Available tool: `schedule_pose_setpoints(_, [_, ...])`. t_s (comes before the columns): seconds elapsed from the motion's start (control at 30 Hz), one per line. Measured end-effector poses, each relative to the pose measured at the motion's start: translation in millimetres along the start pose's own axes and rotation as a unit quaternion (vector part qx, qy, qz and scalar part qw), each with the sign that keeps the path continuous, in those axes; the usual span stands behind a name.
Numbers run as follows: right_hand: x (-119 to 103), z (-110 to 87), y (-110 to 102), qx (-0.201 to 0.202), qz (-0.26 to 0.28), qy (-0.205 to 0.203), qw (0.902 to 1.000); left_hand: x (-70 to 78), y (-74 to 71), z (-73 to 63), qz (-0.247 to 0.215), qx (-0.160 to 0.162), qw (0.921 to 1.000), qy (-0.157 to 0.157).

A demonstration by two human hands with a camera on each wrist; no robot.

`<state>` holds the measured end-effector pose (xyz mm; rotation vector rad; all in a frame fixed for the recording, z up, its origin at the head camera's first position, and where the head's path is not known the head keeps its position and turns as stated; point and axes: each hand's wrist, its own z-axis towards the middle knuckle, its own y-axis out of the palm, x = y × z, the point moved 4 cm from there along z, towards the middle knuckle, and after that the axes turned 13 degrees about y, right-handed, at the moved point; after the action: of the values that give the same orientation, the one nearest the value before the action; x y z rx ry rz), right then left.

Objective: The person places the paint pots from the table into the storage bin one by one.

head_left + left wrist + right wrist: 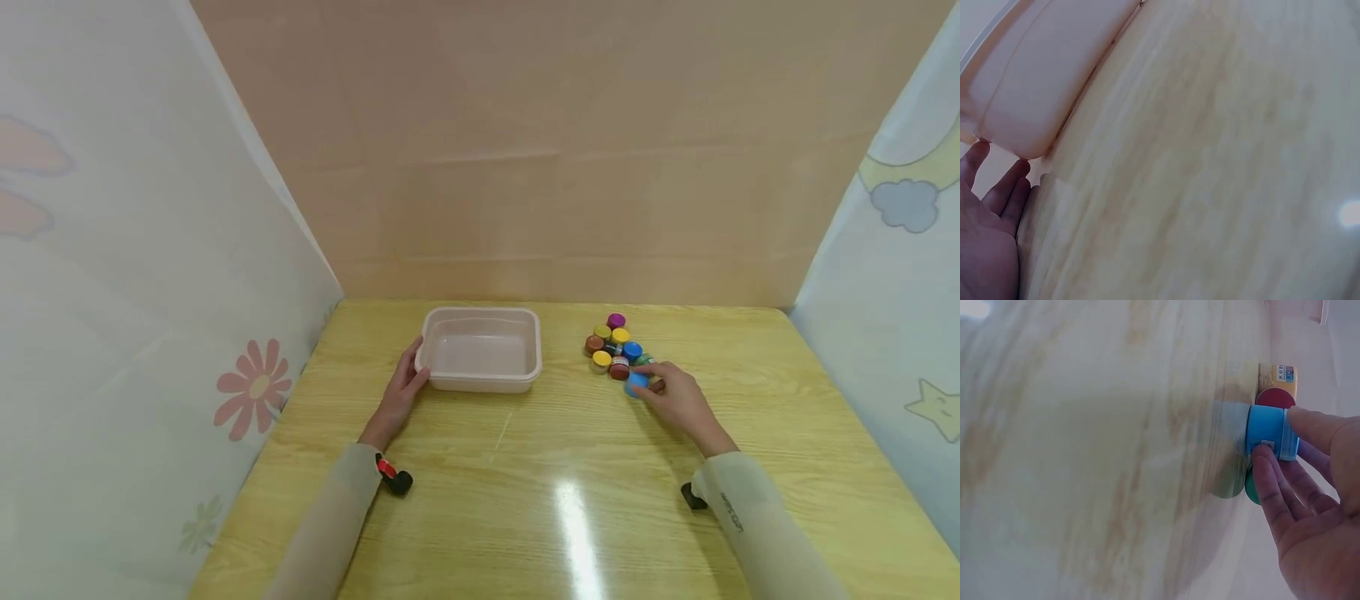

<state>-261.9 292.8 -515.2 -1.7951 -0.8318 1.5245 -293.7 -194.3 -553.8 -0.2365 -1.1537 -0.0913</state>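
My right hand (678, 400) pinches a light blue paint jar (1266, 430) between thumb and fingers, at the near right edge of a cluster of small paint jars. In the right wrist view the thumb lies at the jar's lid and a fingertip at its side. Just behind it are a dark red jar (619, 367) and a green jar (645, 360). At the left, my left hand (399, 396) rests against a pale pink plastic tub (480, 384), its thumb by the near left corner. In the left wrist view, extended fingertips touch the tub's underside edge.
More jars crowd together: yellow (601, 361), blue (632, 351), brown (594, 344) and purple (617, 320) among them. A wooden table (480, 492) carries everything. A brown backdrop (555, 183) rises behind, with patterned sheets on both sides.
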Motion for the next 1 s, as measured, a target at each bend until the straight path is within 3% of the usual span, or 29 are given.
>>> schedule_pose_setpoints(0.57, [3.6, -3.2, 1.8, 0.007, -0.004, 0.007, 0.9999, 1.7, 3.4, -2.8, -0.001, -0.001, 1.0, -0.005])
schedule_pose_setpoints(0.67, [3.0, -2.7, 1.9, 0.008, -0.005, 0.004, 0.9999, 6.5, 3.0, -2.1, -0.005, -0.006, 0.9999, -0.009])
schedule_pose_setpoints(0.87, [0.4, -2.3, 1.2, 0.007, -0.006, 0.001, 1.0, 30.3, 3.2, 0.0, 0.008, -0.027, 0.9995, -0.017])
schedule_pose_setpoints(1.0, [-1.7, -4.1, -1.9, 0.008, -0.002, -0.002, 1.0, 23.9, 4.1, 2.7, 0.017, -0.029, 0.9987, -0.037])
